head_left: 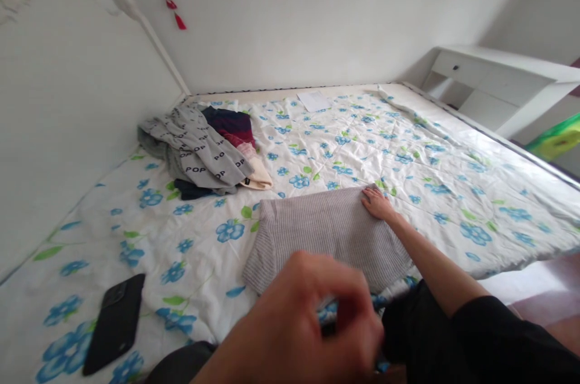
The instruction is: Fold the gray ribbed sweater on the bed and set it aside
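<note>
A folded grey-and-white striped shirt (pixel 317 224) lies flat on the bed in front of me, its sleeves slanting out at both sides. My right hand (pixel 377 201) rests on the shirt's upper right corner with fingers stretched out flat. Close to the camera, my left hand (pixel 312 311) is raised above the shirt's near part and hides some of it. Its fingers are curled round toward the thumb, somewhat blurred, and I see nothing held in them.
A floral sheet (pixel 299 154) covers the bed. Left of the shirt lie a grey printed garment (pixel 194 148) and a dark, red and cream garment (pixel 235 136). A black phone (pixel 115 323) is near left, paper (pixel 314 101) at the back, a white desk (pixel 493 82) at right.
</note>
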{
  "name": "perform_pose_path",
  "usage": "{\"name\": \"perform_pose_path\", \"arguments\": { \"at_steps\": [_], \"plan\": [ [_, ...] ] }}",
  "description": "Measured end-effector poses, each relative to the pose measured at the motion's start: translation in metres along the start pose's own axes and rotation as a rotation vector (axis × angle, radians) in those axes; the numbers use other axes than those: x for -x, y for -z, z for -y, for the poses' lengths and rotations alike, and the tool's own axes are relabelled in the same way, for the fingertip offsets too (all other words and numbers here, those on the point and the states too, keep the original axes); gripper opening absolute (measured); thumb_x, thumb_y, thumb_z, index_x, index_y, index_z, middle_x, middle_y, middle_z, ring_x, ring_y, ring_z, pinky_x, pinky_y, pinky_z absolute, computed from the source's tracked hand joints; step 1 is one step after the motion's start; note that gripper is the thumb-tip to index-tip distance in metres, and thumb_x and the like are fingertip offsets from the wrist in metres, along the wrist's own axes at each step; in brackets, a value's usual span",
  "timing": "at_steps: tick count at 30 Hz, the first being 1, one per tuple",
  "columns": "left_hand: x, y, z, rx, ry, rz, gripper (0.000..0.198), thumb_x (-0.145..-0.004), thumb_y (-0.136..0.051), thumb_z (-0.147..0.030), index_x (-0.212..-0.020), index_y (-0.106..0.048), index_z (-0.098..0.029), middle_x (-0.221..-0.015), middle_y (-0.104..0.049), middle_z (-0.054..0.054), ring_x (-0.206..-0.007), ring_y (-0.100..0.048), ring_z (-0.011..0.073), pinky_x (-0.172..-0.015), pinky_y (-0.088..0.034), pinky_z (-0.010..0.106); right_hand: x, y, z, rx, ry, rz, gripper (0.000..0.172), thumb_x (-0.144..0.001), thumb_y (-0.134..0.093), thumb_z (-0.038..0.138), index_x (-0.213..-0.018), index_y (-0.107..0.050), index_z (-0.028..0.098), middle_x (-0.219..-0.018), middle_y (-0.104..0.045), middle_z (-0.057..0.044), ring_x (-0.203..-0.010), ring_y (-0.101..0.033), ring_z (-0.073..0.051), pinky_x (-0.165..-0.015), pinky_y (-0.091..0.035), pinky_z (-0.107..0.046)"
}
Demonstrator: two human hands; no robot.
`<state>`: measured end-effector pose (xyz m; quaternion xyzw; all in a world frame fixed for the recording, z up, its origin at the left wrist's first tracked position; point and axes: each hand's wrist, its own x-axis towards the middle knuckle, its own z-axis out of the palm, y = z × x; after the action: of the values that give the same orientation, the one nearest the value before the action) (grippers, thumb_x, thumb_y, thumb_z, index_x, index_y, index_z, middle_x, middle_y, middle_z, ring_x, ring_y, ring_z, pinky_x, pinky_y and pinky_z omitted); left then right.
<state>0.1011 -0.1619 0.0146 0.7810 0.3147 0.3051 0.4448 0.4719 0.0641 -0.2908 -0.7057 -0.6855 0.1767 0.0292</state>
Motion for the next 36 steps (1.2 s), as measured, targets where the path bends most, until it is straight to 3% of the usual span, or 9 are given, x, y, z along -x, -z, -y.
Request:
{"name": "perform_pose_path", "arguments": {
  "at_steps": [4,7,9,12,17,20,23,31,36],
  "plan": [
    [-0.043,0.012,0.14,-0.438,0.212,-0.261,0.022,-0.102,-0.063,-0.031,-0.107,-0.084,-0.026,-0.11,-0.087,0.008,-0.105,-0.08,0.0275,-0.103,-0.063,0.041,0.006,0.001,0.005,0.01,-0.016,-0.005,0.066,-0.116,-0.039,0.042,-0.178,-0.051,0.021,-0.188,-0.04,-0.014,-0.174,-0.031,-0.043,-0.137,-0.027,-0.08],
    [-0.035,0.038,0.246,-0.598,0.386,-0.177,0.044,-0.096,-0.063,-0.018,-0.135,-0.082,-0.023,-0.157,-0.076,0.011,-0.145,-0.071,0.0312,-0.129,-0.053,0.047,0.011,0.002,0.021,0.044,-0.042,-0.034,0.067,-0.116,-0.035,0.035,-0.179,-0.048,0.017,-0.188,-0.039,-0.018,-0.174,-0.031,-0.043,-0.136,-0.023,-0.082],
    [-0.026,0.051,0.292,-0.649,0.437,-0.147,0.052,-0.098,-0.06,-0.017,-0.147,-0.078,-0.02,-0.171,-0.065,0.013,-0.16,-0.059,0.0311,-0.138,-0.043,0.048,0.013,0.001,0.047,0.075,-0.022,-0.071,0.067,-0.115,-0.033,0.028,-0.179,-0.046,0.012,-0.188,-0.036,-0.022,-0.174,-0.031,-0.042,-0.138,-0.018,-0.08],
    [-0.022,0.051,0.323,-0.73,0.482,-0.126,0.056,-0.106,-0.052,-0.019,-0.158,-0.072,-0.018,-0.175,-0.062,0.014,-0.167,-0.052,0.0309,-0.143,-0.035,0.05,0.017,-0.006,0.115,0.057,0.125,-0.063,0.069,-0.116,-0.037,0.029,-0.182,-0.041,0.011,-0.19,-0.031,-0.023,-0.176,-0.029,-0.039,-0.142,-0.019,-0.07],
    [-0.025,0.027,0.328,-0.942,0.519,-0.111,0.062,-0.114,-0.045,-0.032,-0.173,-0.059,-0.017,-0.182,-0.052,0.013,-0.172,-0.044,0.0353,-0.144,-0.031,0.056,0.033,-0.039,0.243,-0.072,0.404,0.04,0.067,-0.119,-0.045,0.038,-0.181,-0.043,0.011,-0.189,-0.036,-0.021,-0.176,-0.032,-0.038,-0.141,-0.027,-0.063],
    [-0.024,0.024,0.326,-0.996,0.543,-0.072,0.064,-0.115,-0.041,-0.033,-0.175,-0.056,-0.017,-0.183,-0.051,0.013,-0.172,-0.044,0.0347,-0.143,-0.031,0.055,0.04,-0.054,0.274,-0.083,0.48,0.06,0.06,-0.121,-0.042,0.037,-0.178,-0.05,0.02,-0.188,-0.039,-0.016,-0.175,-0.033,-0.037,-0.141,-0.026,-0.066],
    [-0.023,0.028,0.324,-1.003,0.596,-0.045,0.066,-0.115,-0.042,-0.035,-0.177,-0.053,-0.016,-0.185,-0.047,0.011,-0.174,-0.04,0.036,-0.144,-0.029,0.055,0.037,-0.05,0.25,-0.072,0.486,0.071,0.061,-0.122,-0.042,0.049,-0.179,-0.051,0.028,-0.189,-0.04,-0.012,-0.175,-0.033,-0.037,-0.141,-0.023,-0.066],
    [-0.029,0.031,0.322,-0.938,0.694,-0.045,0.07,-0.113,-0.045,-0.038,-0.179,-0.049,-0.015,-0.189,-0.04,0.011,-0.177,-0.033,0.0393,-0.145,-0.023,0.056,0.018,-0.006,0.083,0.051,0.243,0.127,0.079,-0.12,-0.033,0.072,-0.188,-0.031,0.03,-0.195,-0.023,-0.008,-0.18,-0.02,-0.034,-0.144,-0.015,-0.066],
    [-0.026,0.043,0.333,-0.898,0.729,-0.098,0.074,-0.112,-0.051,-0.048,-0.178,-0.051,-0.014,-0.189,-0.04,0.015,-0.177,-0.032,0.0423,-0.144,-0.025,0.057,0.012,0.006,0.007,0.087,0.141,0.138,0.08,-0.12,-0.033,0.072,-0.188,-0.033,0.03,-0.195,-0.022,-0.008,-0.18,-0.02,-0.036,-0.143,-0.014,-0.07]
  ]
}}
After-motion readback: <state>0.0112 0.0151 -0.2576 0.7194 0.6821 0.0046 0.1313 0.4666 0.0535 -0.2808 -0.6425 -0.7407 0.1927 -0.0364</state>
